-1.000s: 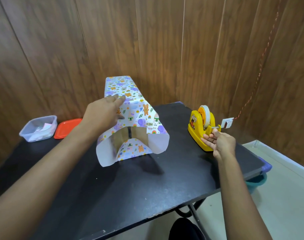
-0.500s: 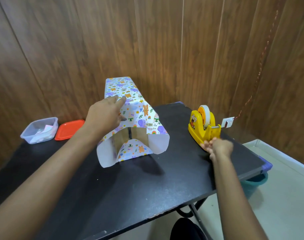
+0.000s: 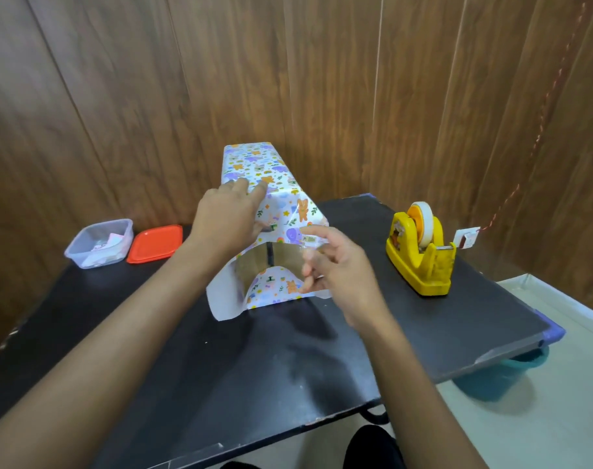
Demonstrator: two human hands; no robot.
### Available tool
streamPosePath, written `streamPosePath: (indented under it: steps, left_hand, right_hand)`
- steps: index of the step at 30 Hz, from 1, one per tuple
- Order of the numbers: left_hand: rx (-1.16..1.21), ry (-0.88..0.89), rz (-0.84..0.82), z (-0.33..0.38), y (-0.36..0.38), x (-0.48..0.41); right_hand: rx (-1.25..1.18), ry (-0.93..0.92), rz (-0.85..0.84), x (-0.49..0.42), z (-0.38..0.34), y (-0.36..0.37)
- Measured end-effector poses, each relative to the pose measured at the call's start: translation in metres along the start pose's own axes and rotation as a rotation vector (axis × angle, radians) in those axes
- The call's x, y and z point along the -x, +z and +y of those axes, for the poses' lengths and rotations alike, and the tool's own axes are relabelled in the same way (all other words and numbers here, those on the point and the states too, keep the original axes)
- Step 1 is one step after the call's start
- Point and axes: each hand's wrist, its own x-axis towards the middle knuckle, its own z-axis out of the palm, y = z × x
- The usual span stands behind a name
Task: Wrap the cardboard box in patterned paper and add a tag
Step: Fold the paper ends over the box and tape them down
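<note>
Tape strip (image 3: pixel 304 240), clear, pinched in the grip of the right hand (image 3: pixel 335 265), hangs before the open near end of the pattern-wrapped cardboard box (image 3: pixel 254 160); flat left hand (image 3: pixel 225 214) steadies its top.

My left hand (image 3: pixel 227 218) sits mid-frame, palm down, fingers straight, arm reaching in from lower left. My right hand (image 3: pixel 337 265), just right of it, curls its fingers, pinching a clear tape strip (image 3: pixel 304 228).
</note>
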Motion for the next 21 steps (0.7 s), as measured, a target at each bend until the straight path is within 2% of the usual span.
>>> streamPosePath:
  steps: [3,9,12,21]
  left_hand:
    - [-0.027,-0.005,0.002,0.000,0.001,0.000]
    - [-0.001,0.001,0.027,-0.001,0.004,0.000]
    - [-0.011,0.010,0.030,-0.003,0.006,0.000]
    - [-0.011,0.029,0.060,-0.004,0.009,0.000]
  right_hand:
    - [0.112,-0.024,0.050,-0.007,0.019,0.037]
    - [0.314,-0.034,0.355,-0.034,0.049,0.071]
    - [0.364,-0.033,0.454,-0.043,0.051,0.073]
    - [0.469,0.022,0.542,-0.057,0.053,0.069]
